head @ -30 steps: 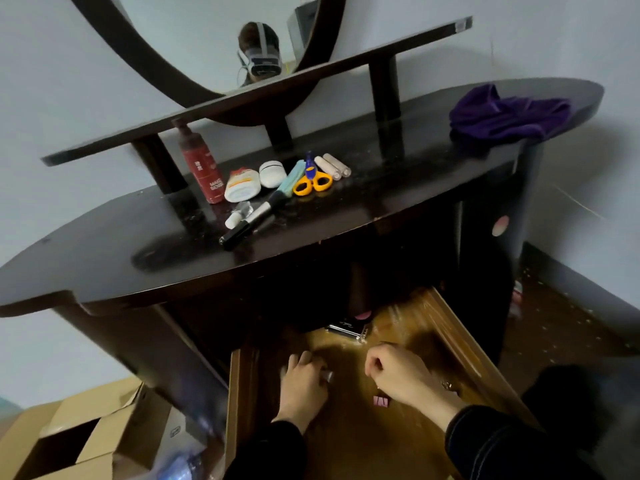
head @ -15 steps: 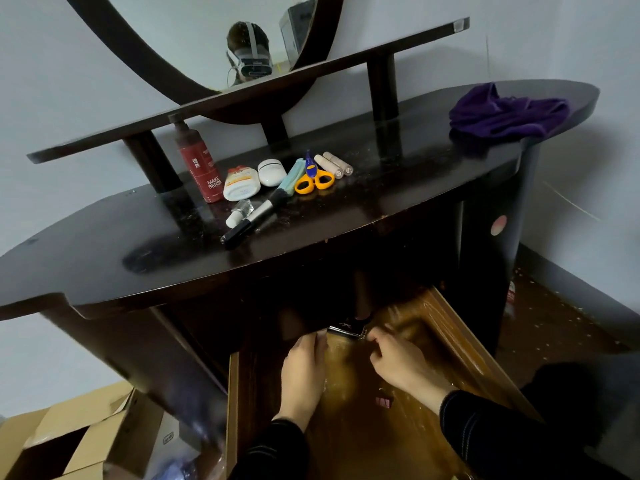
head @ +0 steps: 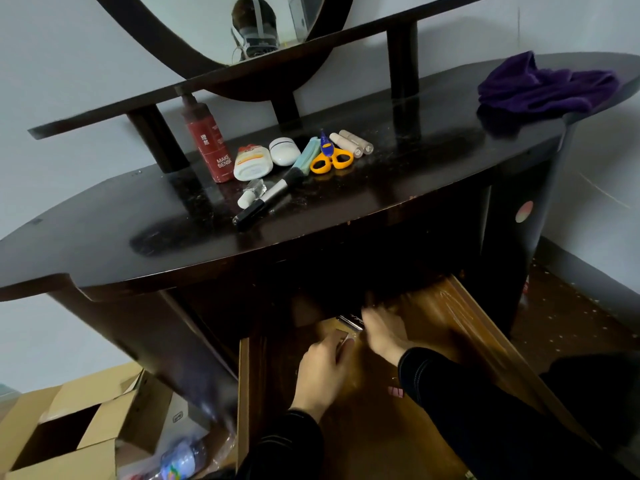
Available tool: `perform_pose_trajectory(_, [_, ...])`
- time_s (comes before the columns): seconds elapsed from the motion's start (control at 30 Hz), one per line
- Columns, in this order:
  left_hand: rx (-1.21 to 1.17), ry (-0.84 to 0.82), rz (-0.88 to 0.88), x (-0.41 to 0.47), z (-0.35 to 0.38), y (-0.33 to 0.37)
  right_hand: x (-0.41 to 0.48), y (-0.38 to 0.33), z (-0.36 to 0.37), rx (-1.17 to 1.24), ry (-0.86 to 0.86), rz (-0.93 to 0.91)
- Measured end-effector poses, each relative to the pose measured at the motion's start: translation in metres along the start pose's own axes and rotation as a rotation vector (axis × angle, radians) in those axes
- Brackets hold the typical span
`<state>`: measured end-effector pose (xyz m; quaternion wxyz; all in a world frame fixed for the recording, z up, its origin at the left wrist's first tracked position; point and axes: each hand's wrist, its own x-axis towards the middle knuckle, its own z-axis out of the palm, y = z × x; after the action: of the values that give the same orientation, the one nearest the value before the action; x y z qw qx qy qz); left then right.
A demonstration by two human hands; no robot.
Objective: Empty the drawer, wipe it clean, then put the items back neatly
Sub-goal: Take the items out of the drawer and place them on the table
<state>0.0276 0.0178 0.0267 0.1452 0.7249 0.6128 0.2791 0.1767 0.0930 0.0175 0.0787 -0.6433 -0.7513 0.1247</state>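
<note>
The open drawer juts out below the tabletop. Deep inside it, the left grip is curled, its contents unclear. The right grip is blurred, so I cannot tell its state. A shiny case lies just beside both.

Drawer open toward me. Worktop overhangs drawer's back: low headroom. Silver item at drawer's back, pink clip on its floor, right of middle. I have free passage over drawer's front floor.
</note>
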Motion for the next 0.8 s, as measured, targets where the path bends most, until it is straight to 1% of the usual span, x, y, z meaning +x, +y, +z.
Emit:
perform_pose_trajectory(0.1, [-0.016,0.014,-0.009,0.001,-0.004,0.000,0.002,0.002,-0.005,0.134,-0.017,0.040])
perform_pose_trajectory(0.17, [-0.036,0.035,-0.002,0.000,-0.007,0.003,-0.002,0.007,-0.011,0.314,0.003,0.051])
perform_pose_trajectory(0.2, [-0.053,0.037,-0.007,0.001,-0.009,0.004,-0.006,0.011,-0.016,0.412,-0.019,0.066])
perform_pose_trajectory(0.3, [-0.072,0.022,-0.027,0.000,-0.014,0.008,-0.022,0.026,-0.033,0.706,-0.194,0.134])
perform_pose_trajectory(0.37, [-0.058,0.014,-0.025,-0.002,-0.019,0.012,-0.035,0.038,-0.042,0.891,-0.280,0.274])
perform_pose_trajectory(0.43, [-0.111,0.007,-0.045,-0.009,-0.026,0.021,-0.056,0.048,-0.055,1.167,-0.461,0.440])
perform_pose_trajectory(0.47, [-0.151,-0.003,-0.058,-0.011,-0.029,0.026,-0.065,0.052,-0.062,1.271,-0.537,0.467])
perform_pose_trajectory(0.5, [-0.190,-0.014,-0.071,-0.015,-0.033,0.032,-0.076,0.055,-0.071,1.321,-0.588,0.457])
perform_pose_trajectory(0.57, [-0.255,-0.022,-0.045,-0.024,-0.044,0.045,-0.095,0.059,-0.089,1.302,-0.622,0.378])
perform_pose_trajectory(0.7, [-0.357,0.011,0.111,-0.040,-0.089,0.083,-0.128,0.061,-0.141,1.179,-0.553,0.171])
perform_pose_trajectory(0.8, [-0.391,0.136,0.238,-0.038,-0.138,0.123,-0.141,0.055,-0.192,1.136,-0.479,0.002])
